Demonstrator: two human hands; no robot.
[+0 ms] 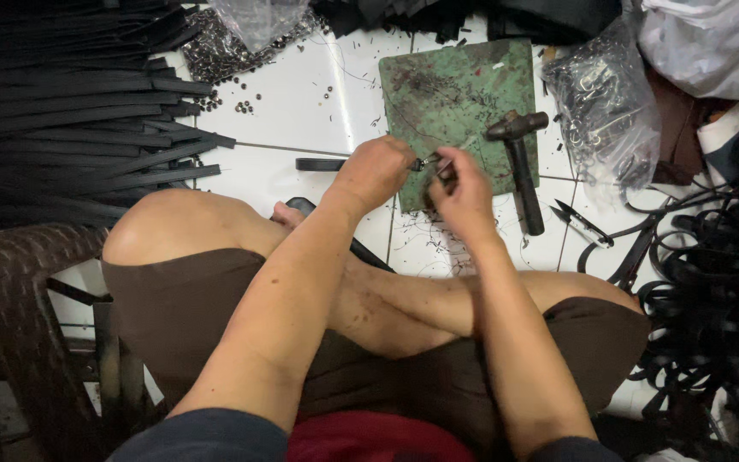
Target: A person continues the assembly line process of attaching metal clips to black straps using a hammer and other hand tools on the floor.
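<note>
Black strap (322,164) ran leftward from my left hand (375,174), pinched there; my right hand (464,192) gripped a small metal fitting (431,162) between them at centre frame.

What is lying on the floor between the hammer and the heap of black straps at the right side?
In the head view, small black thread snips lie on the white tiled floor between the hammer and the heap of black straps.

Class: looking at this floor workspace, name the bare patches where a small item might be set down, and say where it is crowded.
Bare white tile lies between the stacked black straps and the green slab, and beside the hammer near the snips. Crowded: the strap tangle on the right, and the bags above.
</note>
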